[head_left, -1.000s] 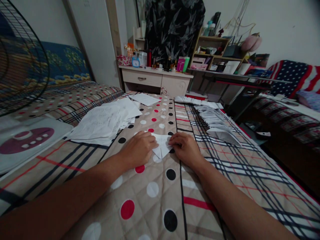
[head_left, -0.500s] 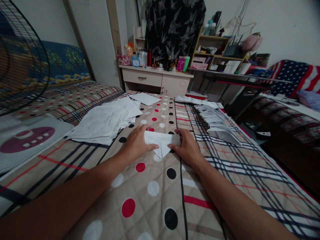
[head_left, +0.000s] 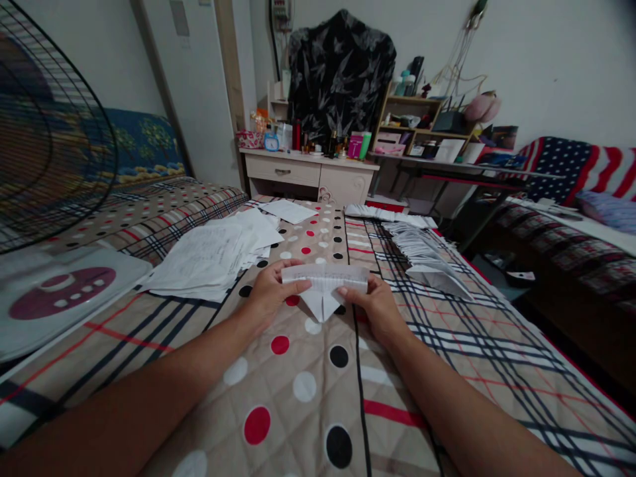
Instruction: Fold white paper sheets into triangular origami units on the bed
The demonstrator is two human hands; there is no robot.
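Paper [head_left: 322,291]: one folded piece, over bedspread [head_left: 293,437], contact unclear. Left hand [head_left: 271,295] clamped on one end, right hand [head_left: 382,308] clamped on other. Sheet pile [head_left: 203,255]: one, left of paper.

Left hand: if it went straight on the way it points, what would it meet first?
The left hand would first push against the folded paper it holds; beyond that, depth is unclear.
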